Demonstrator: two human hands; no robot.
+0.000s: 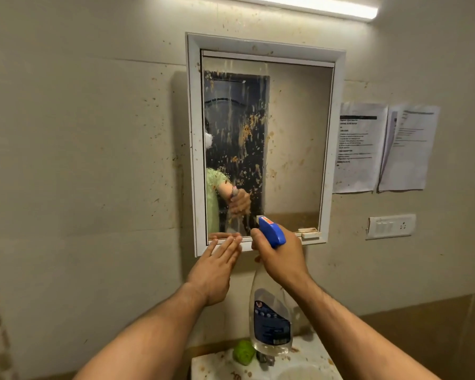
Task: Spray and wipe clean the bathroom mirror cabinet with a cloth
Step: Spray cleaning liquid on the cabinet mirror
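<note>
The white-framed mirror cabinet (pixel 332 149) hangs on the wall, its glass (pixel 294 138) streaked with brown-orange splatter and wet runs. My right hand (pixel 281 260) grips the neck of a clear spray bottle (pixel 270 322) with a blue trigger head (pixel 272 231), held just below the mirror's lower edge with the nozzle toward the glass. My left hand (pixel 213 270) is flat and empty, fingertips touching the frame's bottom edge. A green cloth (pixel 243 352) lies bunched on the sink top below.
A stained white sink (pixel 211 366) sits below with a tap partly hidden behind the bottle. Two printed sheets (pixel 381 149) and a switch plate (pixel 391 226) are on the wall to the right. The wall is speckled with splatter. A tube light (pixel 313 5) runs above.
</note>
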